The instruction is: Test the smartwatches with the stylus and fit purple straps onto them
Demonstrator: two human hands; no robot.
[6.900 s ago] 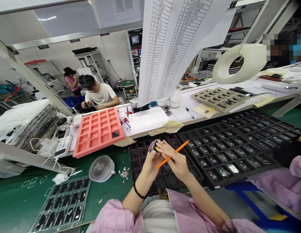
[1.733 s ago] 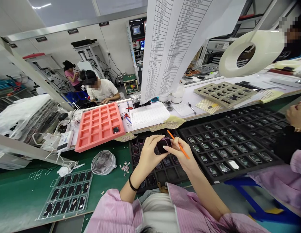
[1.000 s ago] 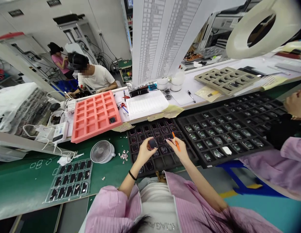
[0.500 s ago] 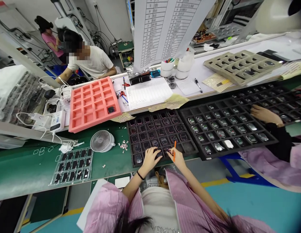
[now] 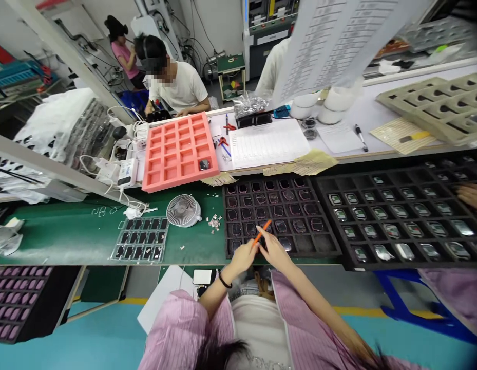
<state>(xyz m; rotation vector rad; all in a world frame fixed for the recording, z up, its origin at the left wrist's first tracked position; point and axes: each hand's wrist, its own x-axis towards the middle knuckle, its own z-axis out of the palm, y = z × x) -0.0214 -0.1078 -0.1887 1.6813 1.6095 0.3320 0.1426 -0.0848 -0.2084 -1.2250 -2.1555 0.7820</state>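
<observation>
My right hand [image 5: 272,252] pinches a thin orange stick [image 5: 263,231] between its fingers, over the front edge of a black compartment tray [image 5: 323,245]. The tray holds rows of dark, square watch-like casings with pinkish rims. My left hand [image 5: 242,258] reaches in from the other side, its fingertips meeting the lower end of the stick. I see nothing else in it, and I cannot tell whether it grips the stick. Both hands hover just above the casings in the front row, which they partly hide.
A second black tray [image 5: 400,218] of silvery devices lies to the right, with a co-worker's hand [image 5: 470,196] at its edge. A salmon foam tray [image 5: 179,151], a white fan [image 5: 183,210], and a clear tray of black pieces [image 5: 140,239] sit to the left.
The dark casing held in my left hand earlier no longer shows there. My hands have come together at the tray's front, and the view has turned, shifting the benches sideways.
</observation>
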